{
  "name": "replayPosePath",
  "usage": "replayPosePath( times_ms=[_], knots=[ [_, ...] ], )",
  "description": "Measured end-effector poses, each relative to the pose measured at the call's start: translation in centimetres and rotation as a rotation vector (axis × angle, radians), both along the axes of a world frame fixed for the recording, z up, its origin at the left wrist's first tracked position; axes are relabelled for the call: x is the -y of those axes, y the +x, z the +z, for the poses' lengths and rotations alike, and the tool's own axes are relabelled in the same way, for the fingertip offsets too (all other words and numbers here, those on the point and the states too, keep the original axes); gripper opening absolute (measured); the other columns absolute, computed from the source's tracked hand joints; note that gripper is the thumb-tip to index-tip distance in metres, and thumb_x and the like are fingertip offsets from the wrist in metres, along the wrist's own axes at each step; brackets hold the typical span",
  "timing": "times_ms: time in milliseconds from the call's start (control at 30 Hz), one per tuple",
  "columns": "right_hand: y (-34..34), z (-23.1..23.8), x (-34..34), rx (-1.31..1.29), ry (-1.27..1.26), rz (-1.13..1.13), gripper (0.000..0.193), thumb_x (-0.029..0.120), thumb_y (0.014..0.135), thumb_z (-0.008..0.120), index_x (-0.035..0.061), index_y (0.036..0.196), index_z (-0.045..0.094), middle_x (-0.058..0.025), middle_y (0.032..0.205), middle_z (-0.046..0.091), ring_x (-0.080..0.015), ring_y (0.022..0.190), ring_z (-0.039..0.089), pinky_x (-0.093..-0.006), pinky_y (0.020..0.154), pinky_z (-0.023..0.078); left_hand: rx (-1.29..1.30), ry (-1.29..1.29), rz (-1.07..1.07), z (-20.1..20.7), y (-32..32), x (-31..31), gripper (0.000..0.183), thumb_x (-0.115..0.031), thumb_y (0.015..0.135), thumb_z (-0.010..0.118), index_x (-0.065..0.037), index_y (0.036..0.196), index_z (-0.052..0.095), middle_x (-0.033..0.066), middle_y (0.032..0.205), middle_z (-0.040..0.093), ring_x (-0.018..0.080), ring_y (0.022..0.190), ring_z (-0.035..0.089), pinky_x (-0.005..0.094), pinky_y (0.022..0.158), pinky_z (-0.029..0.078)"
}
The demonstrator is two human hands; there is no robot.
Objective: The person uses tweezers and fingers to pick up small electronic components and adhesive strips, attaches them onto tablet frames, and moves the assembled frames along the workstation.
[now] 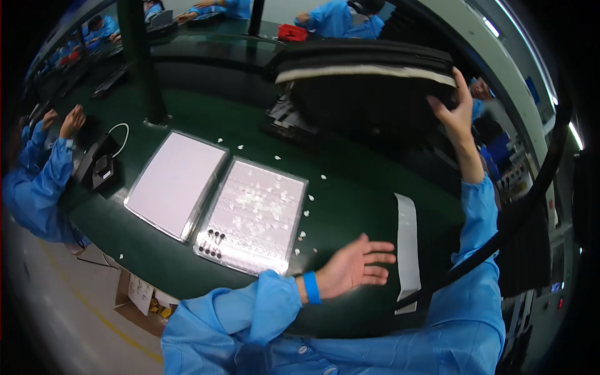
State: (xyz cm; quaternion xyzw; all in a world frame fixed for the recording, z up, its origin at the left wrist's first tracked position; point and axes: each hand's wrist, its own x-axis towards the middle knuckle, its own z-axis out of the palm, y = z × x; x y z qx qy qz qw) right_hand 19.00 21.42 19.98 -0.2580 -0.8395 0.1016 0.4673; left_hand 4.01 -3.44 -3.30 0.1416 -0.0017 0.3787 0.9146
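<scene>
The right hand (457,115) grips a black slab (365,100) by its edge, beyond and right of the dotted sheet (290,187), left hand (349,269) open and empty just right of that sheet, and imo one-sided grip slipping could drop the slab and scatter those white bits (255,191).

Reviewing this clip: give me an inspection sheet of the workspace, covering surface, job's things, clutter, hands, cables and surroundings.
Surface: green table.
Job's things: dark stack with a pale edge; left tray, plain and pale; right tray, bearing pale pieces and black dots.
Clutter: scattered white bits; white strip.
Hands: left hand open, empty; right hand holds the dark stack's right end.
Cables: pale cable by a black device; thick dark cord crossing the right sleeve.
Surroundings: co-workers in blue; red bin; cardboard box on the floor.
</scene>
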Motion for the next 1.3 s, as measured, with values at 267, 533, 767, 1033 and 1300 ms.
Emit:
replayPosePath(
  times_ms=[267, 533, 767, 1033, 1300],
  knots=[
    [10.9, -2.0, 13.3, -0.105, -0.5, 0.274, 0.117, 0.045, 0.052, 0.091, -0.0052, 0.145, 0.039, -0.0093, 0.131, 0.057, -0.0198, 0.121, 0.055, -0.033, 0.107, 0.039, 0.044, 0.08, -0.26, 1.1, 2.5, 1.6, 0.06, -0.049, 0.1, 0.048, -0.003, 0.14, 0.047, 0.0158, 0.132, 0.055, 0.0268, 0.113, 0.06, 0.0397, 0.09, 0.054],
    [13.5, -5.8, 17.3, -0.156, -0.586, 0.546, 0.094, 0.049, 0.075, 0.082, 0.0065, 0.145, 0.036, -0.0259, 0.15, 0.042, -0.0333, 0.143, 0.039, -0.0444, 0.117, 0.033, -0.416, -0.232, 0.146, -2.2, -1.0, 5.0, 0.029, -0.028, 0.1, 0.06, -0.002, 0.111, 0.067, 0.0022, 0.082, 0.069, 0.0086, 0.071, 0.064, 0.0227, 0.068, 0.051],
    [20.6, -20.2, 18.3, 0.007, -0.537, 0.044, 0.04, 0.012, 0.093, 0.066, 0.0054, 0.13, 0.054, -0.0141, 0.136, 0.059, -0.0286, 0.132, 0.052, -0.0429, 0.114, 0.036, -0.778, -0.185, 0.426, 3.1, -4.9, 5.6, 0.04, -0.037, 0.098, 0.061, -0.005, 0.121, 0.063, 0.0106, 0.105, 0.072, 0.0209, 0.085, 0.073, 0.0336, 0.076, 0.061],
    [20.9, -22.2, 19.8, 0.088, -0.204, -0.199, 0.036, 0.004, 0.096, 0.055, 0.0119, 0.131, 0.061, -0.0097, 0.116, 0.07, -0.0223, 0.096, 0.068, -0.0332, 0.083, 0.054, -1.498, 0.104, 0.489, 3.8, -4.0, 4.5, 0.053, -0.039, 0.102, 0.056, 0.006, 0.13, 0.054, 0.0103, 0.132, 0.06, 0.0185, 0.126, 0.054, 0.0311, 0.11, 0.037],
    [21.4, -21.6, 21.6, -0.436, -0.699, -0.11, 0.026, 0.023, 0.103, 0.056, -0.0003, 0.095, 0.065, -0.0049, 0.073, 0.067, -0.0068, 0.062, 0.062, -0.0213, 0.054, 0.047, -1.856, 1.859, 0.565, 13.2, 5.2, 0.3, 0.022, -0.015, 0.095, 0.058, -0.002, 0.11, 0.068, 0.0166, 0.102, 0.067, 0.0313, 0.093, 0.063, 0.0403, 0.084, 0.048]
  ],
)
